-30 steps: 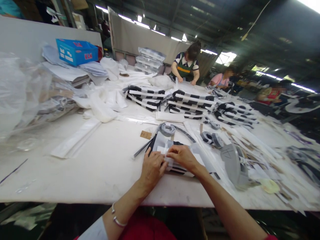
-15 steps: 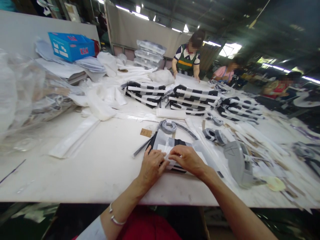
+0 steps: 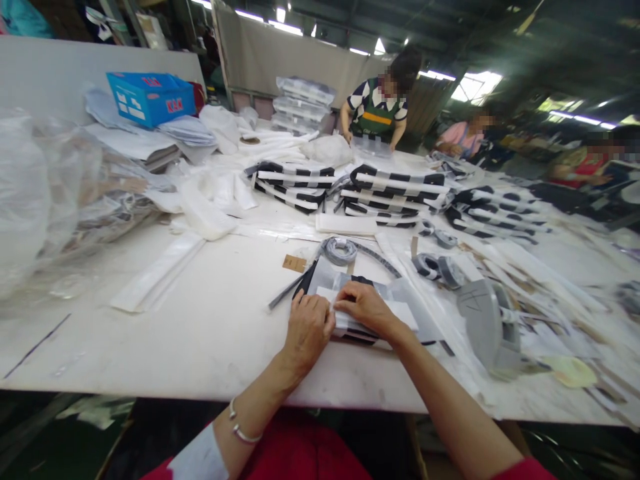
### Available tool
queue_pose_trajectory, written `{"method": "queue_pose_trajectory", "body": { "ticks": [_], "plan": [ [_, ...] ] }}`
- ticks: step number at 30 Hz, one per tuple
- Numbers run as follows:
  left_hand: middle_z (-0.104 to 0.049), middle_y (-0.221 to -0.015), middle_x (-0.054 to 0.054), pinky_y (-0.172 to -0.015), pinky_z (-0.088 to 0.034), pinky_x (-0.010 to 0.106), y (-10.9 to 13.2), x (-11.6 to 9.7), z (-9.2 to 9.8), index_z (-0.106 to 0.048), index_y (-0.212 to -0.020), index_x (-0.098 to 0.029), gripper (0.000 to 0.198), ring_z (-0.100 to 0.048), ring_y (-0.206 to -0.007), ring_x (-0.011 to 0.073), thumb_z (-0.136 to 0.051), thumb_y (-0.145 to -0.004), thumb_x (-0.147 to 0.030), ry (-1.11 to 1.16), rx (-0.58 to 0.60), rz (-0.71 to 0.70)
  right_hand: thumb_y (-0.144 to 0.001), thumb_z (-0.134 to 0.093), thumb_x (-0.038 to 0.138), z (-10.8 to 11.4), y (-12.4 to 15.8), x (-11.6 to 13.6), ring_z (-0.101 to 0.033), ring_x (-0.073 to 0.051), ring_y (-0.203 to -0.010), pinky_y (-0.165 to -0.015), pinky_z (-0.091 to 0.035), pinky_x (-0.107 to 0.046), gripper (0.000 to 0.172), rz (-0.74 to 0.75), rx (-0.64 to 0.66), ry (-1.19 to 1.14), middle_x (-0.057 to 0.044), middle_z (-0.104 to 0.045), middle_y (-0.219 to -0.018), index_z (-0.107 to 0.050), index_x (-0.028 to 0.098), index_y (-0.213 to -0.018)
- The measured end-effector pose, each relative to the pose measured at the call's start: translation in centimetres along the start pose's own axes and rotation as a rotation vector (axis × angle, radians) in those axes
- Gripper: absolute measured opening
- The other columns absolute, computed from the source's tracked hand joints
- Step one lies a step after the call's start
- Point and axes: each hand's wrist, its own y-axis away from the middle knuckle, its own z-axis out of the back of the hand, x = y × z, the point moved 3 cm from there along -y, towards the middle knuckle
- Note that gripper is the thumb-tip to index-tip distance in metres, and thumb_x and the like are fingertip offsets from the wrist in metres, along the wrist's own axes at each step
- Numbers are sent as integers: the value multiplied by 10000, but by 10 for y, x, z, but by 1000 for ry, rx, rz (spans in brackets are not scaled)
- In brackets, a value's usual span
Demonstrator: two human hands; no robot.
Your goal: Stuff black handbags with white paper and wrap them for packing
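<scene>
In front of me lies a flat folded black-and-white bundle (image 3: 370,338), with a translucent plastic sheet (image 3: 425,320) under and around it. A white paper strip (image 3: 400,316) runs across its top. My left hand (image 3: 310,330) rests on the bundle's left side, fingers curled and pressed together; what they grip is hidden. My right hand (image 3: 365,308) pinches at the strip, thumb and fingertips almost touching the left hand. Just beyond sit a coiled grey strap (image 3: 340,251) and a small brown tag (image 3: 295,263).
Stacks of black-and-white bundles (image 3: 395,193) lie across the table. A grey tape dispenser (image 3: 483,327) stands at the right, beside scattered strips. Plastic bags (image 3: 45,200) and a blue box (image 3: 150,100) are at the left. A co-worker (image 3: 377,110) stands opposite.
My left hand has turned, its fingers now closer together at the bundle. The right hand stays pinched near it. The view has shifted slightly, and the co-worker opposite has lowered the sheet.
</scene>
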Motion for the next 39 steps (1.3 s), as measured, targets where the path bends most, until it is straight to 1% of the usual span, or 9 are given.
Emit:
{"method": "queue_pose_trajectory", "body": {
  "ticks": [3,7,10,17,21,27,32,35,39],
  "plan": [
    [-622,-833,19,-1020,-419,480,0,-2,7,-540,-888,-207,40,-597,-833,196,-517,-919,-195,-54,-12,-76,-769,-700,128,-2,0,-4,-582,-130,-688,-658,-415,-240,111,-32,0,-52,11,-642,-705,-680,176,-670],
    [-659,-1047,39,-1123,-308,480,8,-19,19,-579,-949,-199,76,-585,-1092,197,-504,-947,-187,-71,-60,-300,-782,-680,178,-5,0,-10,-579,-133,-683,-656,-413,-242,102,-32,17,-79,10,-641,-708,-676,177,-680],
    [-667,-1006,37,-1078,-357,419,18,-31,18,-597,-1058,-181,145,-601,-1026,183,-501,-950,-195,-152,8,-374,-766,-679,186,-5,-1,-11,-585,-141,-697,-660,-414,-245,82,-45,32,-75,2,-655,-725,-681,178,-684],
    [-631,-1168,91,-936,-436,379,27,-36,16,-540,-1238,-132,324,-580,-1024,216,-486,-919,-127,-319,117,-373,-725,-709,242,-7,-3,-14,-603,-146,-713,-654,-410,-243,60,-131,32,-78,1,-684,-748,-706,184,-707],
    [-635,-1128,101,-890,-451,383,24,-39,16,-525,-1260,-119,357,-588,-979,221,-487,-905,-113,-386,167,-349,-713,-717,270,-9,-6,-18,-602,-141,-698,-627,-403,-232,89,-171,69,-63,8,-687,-732,-716,183,-733],
    [-595,-1266,126,-1045,-371,463,27,-38,13,-524,-1280,-161,372,-508,-1209,265,-493,-911,-130,-410,144,-297,-703,-725,268,-6,-10,-14,-592,-133,-661,-587,-375,-225,81,-201,66,0,16,-684,-697,-715,190,-720],
    [-626,-1169,103,-1010,-406,449,23,-36,17,-539,-1259,-189,341,-548,-1130,249,-502,-921,-173,-364,182,-253,-689,-739,256,-4,-16,-2,-590,-152,-664,-607,-379,-246,72,-208,-20,59,2,-683,-693,-704,197,-710],
    [-628,-1137,89,-984,-427,438,21,-37,18,-543,-1255,-206,339,-554,-1108,240,-517,-918,-183,-339,195,-253,-747,-694,253,14,-7,8,-612,-159,-723,-683,-424,-257,55,-151,-115,33,-10,-707,-758,-704,201,-758],
    [-623,-1196,97,-1004,-418,453,24,-36,18,-556,-1271,-217,372,-550,-1136,257,-558,-900,-184,-353,140,-289,-812,-627,378,84,47,-7,-635,-175,-752,-735,-459,-277,186,-145,-447,-58,-15,-722,-805,-713,212,-825]
  ]
}}
